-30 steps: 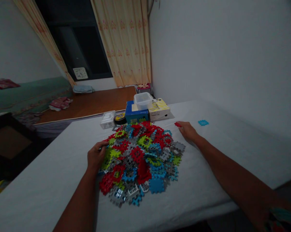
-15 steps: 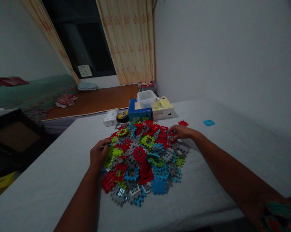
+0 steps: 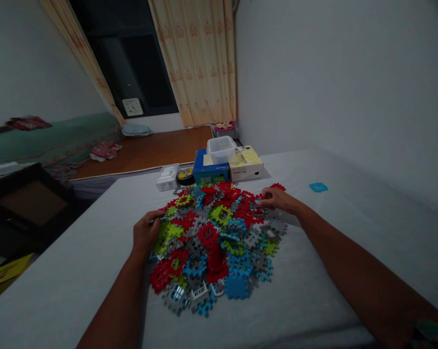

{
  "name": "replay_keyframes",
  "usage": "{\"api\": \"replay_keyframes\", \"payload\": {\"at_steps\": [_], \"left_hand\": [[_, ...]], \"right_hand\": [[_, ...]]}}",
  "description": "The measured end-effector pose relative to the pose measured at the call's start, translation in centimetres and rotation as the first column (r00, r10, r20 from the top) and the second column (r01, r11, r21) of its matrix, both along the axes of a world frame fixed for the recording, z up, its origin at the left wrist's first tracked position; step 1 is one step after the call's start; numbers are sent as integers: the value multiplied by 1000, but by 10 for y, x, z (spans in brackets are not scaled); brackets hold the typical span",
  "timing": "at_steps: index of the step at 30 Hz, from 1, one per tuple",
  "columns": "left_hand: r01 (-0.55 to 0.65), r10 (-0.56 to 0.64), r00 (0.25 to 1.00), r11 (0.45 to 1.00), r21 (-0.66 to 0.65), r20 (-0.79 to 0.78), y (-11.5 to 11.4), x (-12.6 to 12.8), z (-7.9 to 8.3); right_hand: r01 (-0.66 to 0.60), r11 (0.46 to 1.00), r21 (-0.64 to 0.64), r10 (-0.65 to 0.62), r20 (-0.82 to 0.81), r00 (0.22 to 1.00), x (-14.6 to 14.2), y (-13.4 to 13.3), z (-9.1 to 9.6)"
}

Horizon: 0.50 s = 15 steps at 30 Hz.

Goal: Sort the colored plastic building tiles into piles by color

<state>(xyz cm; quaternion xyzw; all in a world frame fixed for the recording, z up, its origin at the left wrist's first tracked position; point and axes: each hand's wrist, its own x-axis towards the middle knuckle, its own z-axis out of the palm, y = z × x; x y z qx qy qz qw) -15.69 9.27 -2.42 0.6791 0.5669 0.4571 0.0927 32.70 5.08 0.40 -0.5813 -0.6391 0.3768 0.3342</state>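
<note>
A wide heap of toothed plastic building tiles [image 3: 207, 235] in red, blue, green and grey lies on the white-covered table. My left hand [image 3: 146, 231] rests at the heap's left edge with curled fingers; its fingertips touch the edge pieces near a green tile [image 3: 163, 237], and what they hold, if anything, is hidden. Over on the right side, my right hand [image 3: 277, 200] has thumb and fingers pinched together on a building tile at the heap's upper right edge. Only a small part of that tile shows. A blue square tile [image 3: 236, 287] lies at the front.
Behind the heap stand a blue box [image 3: 211, 169], a yellow-and-white box [image 3: 246, 163], a clear plastic tub [image 3: 221, 149], a white box [image 3: 167, 177] and a round black-and-yellow tin [image 3: 185, 175]. A lone blue tile [image 3: 318, 187] and a red tile [image 3: 277, 186] lie apart to the right.
My right hand has shifted slightly right and its fingers have drawn together at the heap's edge. My left hand stays at the left edge. The camera view has turned a little.
</note>
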Motion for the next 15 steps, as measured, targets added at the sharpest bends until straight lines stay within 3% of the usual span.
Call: {"api": "replay_keyframes", "payload": {"at_steps": [4,7,9,11,13,15], "left_hand": [[95,-92,994,995,-39,56,-4,6,7],[280,-279,960,960,-27,29,-8,16,14],[371,-372,928,928,-28,-25,-9,21,17],[381,-382,921,924,-32,-72,-9,22,17],[347,-347,935,938,-14,-76,-9,20,18],[335,-334,941,942,24,-48,-12,21,24]], "right_hand": [[-4,1000,13,5,-123,992,4,4,-7],[179,982,68,-164,-178,970,22,13,-15],[387,912,134,-369,-137,919,40,19,-22],[551,814,184,-547,-79,834,59,23,-31],[604,772,195,-611,-32,791,75,24,-41],[589,774,235,-615,56,786,84,23,-48]]}}
